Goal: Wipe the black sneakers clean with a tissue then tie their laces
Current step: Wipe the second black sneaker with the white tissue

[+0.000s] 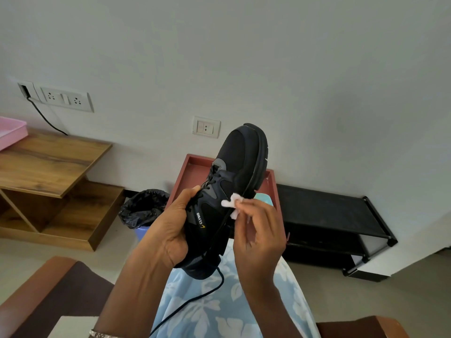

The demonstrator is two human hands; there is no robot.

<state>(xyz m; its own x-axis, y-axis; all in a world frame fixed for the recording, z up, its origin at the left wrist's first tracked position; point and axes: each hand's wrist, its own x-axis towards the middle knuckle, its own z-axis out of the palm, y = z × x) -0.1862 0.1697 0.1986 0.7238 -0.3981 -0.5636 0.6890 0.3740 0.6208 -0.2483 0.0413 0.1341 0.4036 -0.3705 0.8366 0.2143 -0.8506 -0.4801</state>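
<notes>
Against the pale wall, her left hand (170, 230) grips the black mesh sneaker (227, 191) toe-up above her lap; her right hand (258, 230) pinches a crumpled white tissue (231, 203) against its sole edge.

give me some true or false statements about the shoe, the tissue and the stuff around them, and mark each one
1. The left hand grips the black sneaker with its toe pointing up and away. True.
2. The right hand pinches a white tissue at the sneaker's side, near the sole. True.
3. The sneaker's laces are tied in a bow. False: a loose lace hangs down over the lap.
4. The bin with the black liner stands to the right of the black shoe rack. False: it stands to the left of it, beside the red tray.
5. A pink tray sits on the wooden table. True.
</notes>
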